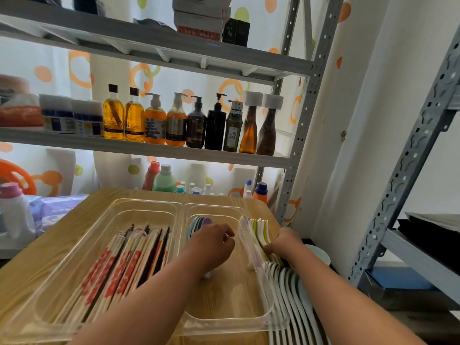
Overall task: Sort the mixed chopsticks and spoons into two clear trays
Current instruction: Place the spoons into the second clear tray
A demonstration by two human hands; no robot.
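Spoons first: a few pastel spoons sit at the far end of the right clear tray. The left hand is down in that tray right on top of them, fingers curled. A purple spoon runs under the palm, but I cannot tell whether the hand grips it.

At three o'clock from it, just outside the tray wall, the right hand curls its fingers round a stack of green and white loose spoons. More white spoons fan out toward five o'clock along the bench edge.

Over at nine o'clock, the left clear tray holds the chopsticks, laid lengthwise, red-printed and dark ones together. The two trays touch side by side on the wooden bench.

Up at twelve o'clock, a grey metal shelf carries a row of pump bottles.
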